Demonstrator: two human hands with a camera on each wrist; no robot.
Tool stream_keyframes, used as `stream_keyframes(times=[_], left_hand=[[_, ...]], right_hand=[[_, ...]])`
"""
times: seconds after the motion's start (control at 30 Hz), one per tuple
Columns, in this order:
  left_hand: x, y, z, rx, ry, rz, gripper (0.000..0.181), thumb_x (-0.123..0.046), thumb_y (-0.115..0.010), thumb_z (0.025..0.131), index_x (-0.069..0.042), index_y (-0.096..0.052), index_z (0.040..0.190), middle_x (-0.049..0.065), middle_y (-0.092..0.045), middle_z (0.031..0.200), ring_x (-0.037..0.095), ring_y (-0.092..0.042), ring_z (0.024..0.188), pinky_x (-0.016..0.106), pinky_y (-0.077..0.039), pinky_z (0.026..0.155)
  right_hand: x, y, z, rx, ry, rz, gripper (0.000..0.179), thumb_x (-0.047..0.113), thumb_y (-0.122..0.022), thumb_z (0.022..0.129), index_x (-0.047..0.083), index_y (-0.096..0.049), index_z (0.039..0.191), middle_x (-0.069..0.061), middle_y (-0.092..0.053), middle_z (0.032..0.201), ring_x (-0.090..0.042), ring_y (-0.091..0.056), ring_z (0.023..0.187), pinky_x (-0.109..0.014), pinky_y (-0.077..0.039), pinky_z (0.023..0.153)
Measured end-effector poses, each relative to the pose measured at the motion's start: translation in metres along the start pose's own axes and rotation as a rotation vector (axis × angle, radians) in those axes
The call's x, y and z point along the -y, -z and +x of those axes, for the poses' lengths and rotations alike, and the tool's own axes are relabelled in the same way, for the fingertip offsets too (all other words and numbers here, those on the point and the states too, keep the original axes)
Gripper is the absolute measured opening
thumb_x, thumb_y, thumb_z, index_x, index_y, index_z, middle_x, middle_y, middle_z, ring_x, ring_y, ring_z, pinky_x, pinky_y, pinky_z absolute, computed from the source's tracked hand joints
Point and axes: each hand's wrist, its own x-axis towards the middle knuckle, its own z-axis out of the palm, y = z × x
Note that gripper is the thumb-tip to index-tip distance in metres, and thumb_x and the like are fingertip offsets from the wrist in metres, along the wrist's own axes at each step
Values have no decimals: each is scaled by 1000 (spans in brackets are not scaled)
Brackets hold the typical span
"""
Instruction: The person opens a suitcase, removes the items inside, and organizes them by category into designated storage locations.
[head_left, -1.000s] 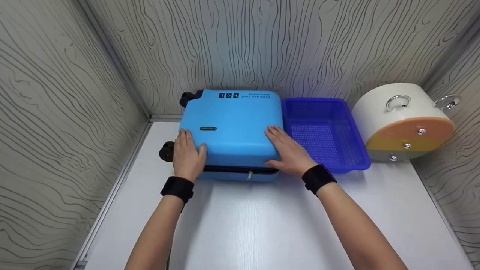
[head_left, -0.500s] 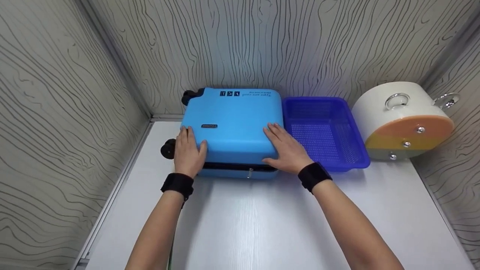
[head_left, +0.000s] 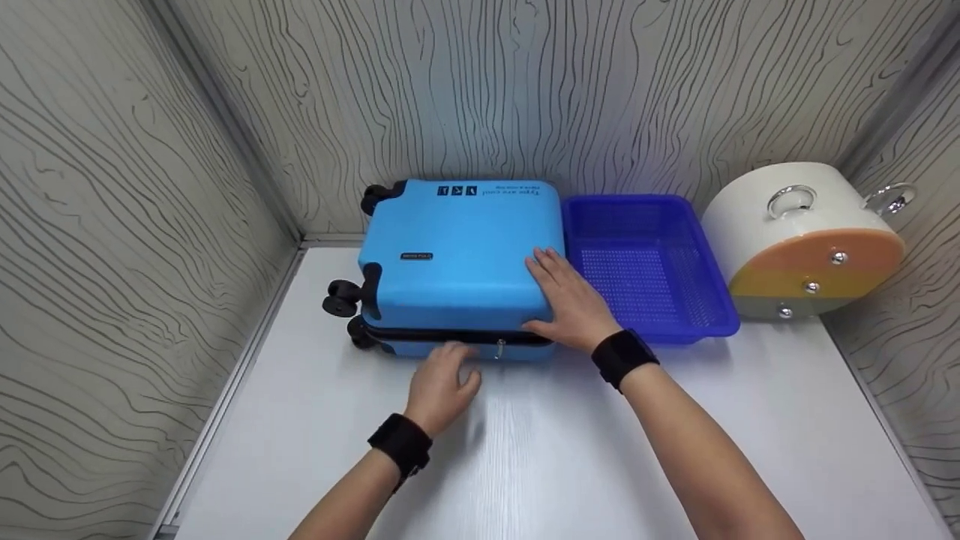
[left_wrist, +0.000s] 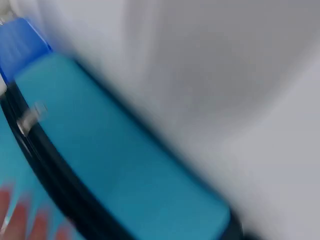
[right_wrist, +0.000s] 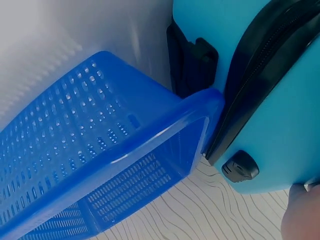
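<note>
A light blue suitcase lies flat on the white table, its black wheels facing left. Along its front side runs a black zipper strip with a silver zipper pull. My right hand rests on the suitcase's front right corner, fingers extended over the top and thumb along the front. In front of the suitcase is my left hand, loosely bent and holding nothing, its fingertips overlapping the lower front side left of the pull. Motion blurs its fingers in the left wrist view.
Right beside the suitcase stands a blue perforated plastic basket. Farther right sits a white rounded container with metal ring handles and a front striped orange, yellow and green. Wood-patterned panels enclose the table at the back and sides.
My left hand has left the suitcase's front left corner and moved right and toward me, uncovering the corner and wheels there. My right hand stays on the right corner.
</note>
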Motion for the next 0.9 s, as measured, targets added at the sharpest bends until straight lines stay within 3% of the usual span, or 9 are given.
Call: stream_keyframes(times=[0.07, 0.13, 0.23, 0.33, 0.43, 0.63, 0.73, 0.9], left_hand=[[-6, -12, 0, 107, 121, -172, 33, -21, -65, 98, -7, -68, 127, 9, -67, 122, 28, -64, 110, 44, -53, 91], [-10, -23, 4, 154, 263, -377, 37, -21, -65, 98, -2, -65, 130, 11, -68, 121, 29, -65, 108, 43, -54, 89], [-12, -34, 10, 149, 409, -657, 43, -20, -66, 98, 4, -61, 132, 17, -69, 118, 36, -67, 105, 47, -56, 86], [-13, -41, 14, 122, 473, -801, 45, -22, -68, 99, 7, -60, 132, 18, -70, 113, 38, -69, 100, 51, -56, 85], [-14, -44, 14, 97, 476, -843, 41, -23, -67, 101, 7, -62, 129, 19, -70, 110, 41, -68, 99, 52, -55, 86], [-14, -45, 15, 42, 441, -807, 26, -18, -64, 103, 3, -70, 117, 21, -70, 105, 45, -66, 98, 36, -57, 77], [-15, -44, 16, 32, 414, -751, 26, -18, -64, 103, 2, -71, 118, 20, -71, 104, 41, -68, 93, 33, -57, 74], [-15, -45, 19, -3, 380, -644, 26, -21, -67, 101, -1, -74, 116, 8, -72, 96, 24, -69, 81, 31, -57, 71]], right_hand=[[1, -1, 0, -9, 0, -4, 106, 48, -80, 87, 10, -18, 165, -9, -13, 171, -27, -6, 157, -45, -14, 124], [1, -2, 0, -9, -1, -9, 106, 48, -80, 88, 10, -17, 165, -9, -13, 171, -27, -6, 157, -45, -14, 124], [3, -3, 1, 0, 0, -10, 106, 49, -79, 89, 11, -16, 165, -9, -12, 171, -26, -5, 157, -44, -12, 125], [5, -3, 3, 7, 1, -9, 106, 51, -77, 89, 12, -14, 165, -7, -10, 171, -24, -3, 157, -43, -10, 125], [7, -3, 4, 5, 3, -13, 106, 51, -77, 89, 12, -15, 165, -7, -10, 171, -24, -2, 157, -42, -10, 125], [9, 2, 4, 0, 20, -79, 108, 54, -77, 88, 8, -17, 164, -12, -14, 170, -28, -6, 157, -42, -6, 125], [12, 4, 7, -9, 41, -168, 111, 60, -76, 86, 7, -17, 164, -14, -15, 170, -30, -7, 156, -42, -3, 125], [20, 5, 17, 1, 90, -252, 113, 67, -72, 85, 9, -16, 164, -13, -14, 170, -30, -7, 156, -42, -2, 125]])
